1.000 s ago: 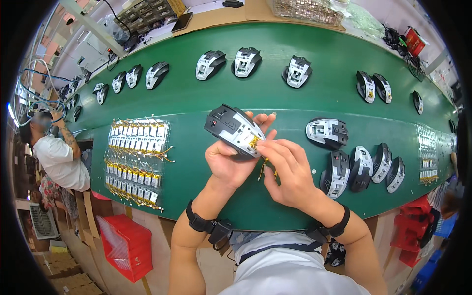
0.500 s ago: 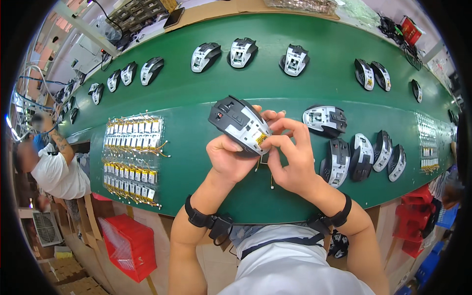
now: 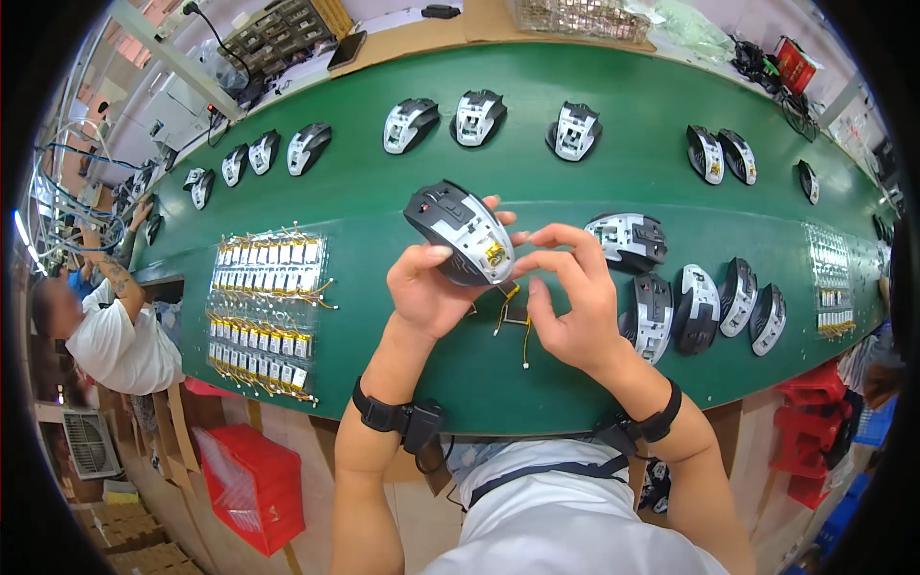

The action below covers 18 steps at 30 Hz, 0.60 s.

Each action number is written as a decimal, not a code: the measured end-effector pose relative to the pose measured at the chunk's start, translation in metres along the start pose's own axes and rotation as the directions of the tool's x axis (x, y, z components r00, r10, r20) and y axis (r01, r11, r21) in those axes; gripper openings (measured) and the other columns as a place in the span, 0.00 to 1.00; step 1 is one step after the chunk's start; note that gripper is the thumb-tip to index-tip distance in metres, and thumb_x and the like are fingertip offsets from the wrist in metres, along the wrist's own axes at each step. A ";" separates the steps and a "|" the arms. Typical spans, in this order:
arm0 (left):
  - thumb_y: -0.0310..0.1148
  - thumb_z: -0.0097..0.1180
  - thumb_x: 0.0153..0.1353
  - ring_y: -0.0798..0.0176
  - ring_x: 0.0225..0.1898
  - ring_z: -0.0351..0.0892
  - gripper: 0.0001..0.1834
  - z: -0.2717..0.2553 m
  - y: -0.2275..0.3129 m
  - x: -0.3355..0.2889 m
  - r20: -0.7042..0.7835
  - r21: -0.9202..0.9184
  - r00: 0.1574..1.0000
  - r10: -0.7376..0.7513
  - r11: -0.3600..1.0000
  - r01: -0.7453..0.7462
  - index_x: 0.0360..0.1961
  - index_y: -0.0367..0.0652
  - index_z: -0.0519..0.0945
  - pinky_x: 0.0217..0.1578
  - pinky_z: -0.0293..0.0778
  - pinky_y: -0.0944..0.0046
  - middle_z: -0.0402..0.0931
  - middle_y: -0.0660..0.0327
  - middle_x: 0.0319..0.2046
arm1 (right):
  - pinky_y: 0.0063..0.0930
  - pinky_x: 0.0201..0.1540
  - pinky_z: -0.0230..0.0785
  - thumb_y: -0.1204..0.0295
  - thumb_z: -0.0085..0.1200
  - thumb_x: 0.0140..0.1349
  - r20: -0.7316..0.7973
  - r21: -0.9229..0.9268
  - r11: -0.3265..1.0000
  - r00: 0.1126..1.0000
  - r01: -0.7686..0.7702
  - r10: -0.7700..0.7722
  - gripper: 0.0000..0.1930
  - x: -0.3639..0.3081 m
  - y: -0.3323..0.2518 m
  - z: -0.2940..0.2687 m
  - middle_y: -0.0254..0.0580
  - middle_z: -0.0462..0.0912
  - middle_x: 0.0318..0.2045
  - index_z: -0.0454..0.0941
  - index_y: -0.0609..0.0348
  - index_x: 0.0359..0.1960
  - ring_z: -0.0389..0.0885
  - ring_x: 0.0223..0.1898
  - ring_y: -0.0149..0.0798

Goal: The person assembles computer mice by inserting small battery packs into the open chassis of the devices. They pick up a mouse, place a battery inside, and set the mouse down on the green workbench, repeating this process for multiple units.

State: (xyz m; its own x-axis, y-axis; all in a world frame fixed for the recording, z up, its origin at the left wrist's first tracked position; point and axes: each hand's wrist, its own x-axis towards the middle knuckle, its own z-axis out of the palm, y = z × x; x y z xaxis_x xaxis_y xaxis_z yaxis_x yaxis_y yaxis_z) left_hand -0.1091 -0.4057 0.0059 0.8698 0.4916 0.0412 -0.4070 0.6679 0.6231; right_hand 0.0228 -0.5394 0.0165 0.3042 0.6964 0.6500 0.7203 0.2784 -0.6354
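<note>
My left hand (image 3: 426,290) is closed round a computer mouse (image 3: 463,233) with a black and silver-grey shell, held tilted above the table. A yellow part (image 3: 494,256) shows in the opening at its lower right end. My right hand (image 3: 575,302) is beside that end, its thumb and fingers apart and nothing visible between them. The index fingertip is at the mouse's edge; whether it touches, I cannot tell. Below, partly hidden, a small wired battery (image 3: 516,314) lies on the green table (image 3: 422,383). Right of my hands sit several more mice (image 3: 655,307).
At left are clear trays (image 3: 264,311) of several small wired batteries; another such tray (image 3: 832,278) is at far right. Several mice (image 3: 412,125) line the table's far side. A co-worker (image 3: 125,335) reaches in from the left. Red crates (image 3: 254,489) stand below the table.
My right fingers have drawn back from the mouse and spread. My left hand and the mouse have shifted slightly left. The co-worker's hand has moved toward the mice at far left.
</note>
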 end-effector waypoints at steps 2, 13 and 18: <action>0.53 0.53 0.56 0.42 0.61 0.69 0.47 -0.002 0.007 0.000 -0.001 0.064 1.000 0.018 0.998 -0.018 0.69 0.32 0.57 0.54 0.75 0.41 0.64 0.46 0.63 | 0.37 0.41 0.70 0.83 0.56 0.49 0.062 -0.009 1.000 0.998 -0.018 0.018 0.12 -0.002 0.009 -0.003 0.44 0.77 0.40 0.77 0.59 0.37 0.76 0.40 0.48; 0.43 0.70 0.55 0.63 0.36 0.84 0.32 -0.025 0.019 0.146 -0.278 0.852 0.955 0.104 0.486 0.195 0.53 0.32 0.71 0.32 0.81 0.60 0.81 0.55 0.39 | 0.37 0.44 0.73 0.66 0.65 0.50 0.458 -0.260 0.964 0.885 0.051 0.077 0.14 -0.026 0.021 0.012 0.44 0.73 0.44 0.79 0.54 0.37 0.73 0.46 0.47; 0.45 0.67 0.54 0.51 0.45 0.79 0.33 -0.045 -0.011 0.207 -0.154 0.985 0.914 0.376 -0.009 0.170 0.53 0.31 0.75 0.46 0.75 0.57 0.78 0.46 0.48 | 0.40 0.41 0.75 0.69 0.65 0.50 0.384 -0.279 0.954 0.898 -0.109 0.215 0.15 -0.026 0.019 0.011 0.45 0.72 0.42 0.75 0.56 0.38 0.76 0.41 0.48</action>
State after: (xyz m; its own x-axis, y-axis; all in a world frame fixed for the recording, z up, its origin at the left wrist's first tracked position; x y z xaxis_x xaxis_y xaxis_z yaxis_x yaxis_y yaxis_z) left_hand 0.0627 -0.2865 -0.0280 0.5989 0.7864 0.1514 0.4261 -0.4730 0.7712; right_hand 0.0218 -0.5455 -0.0170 0.1884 0.9392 0.2871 0.8283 0.0051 -0.5603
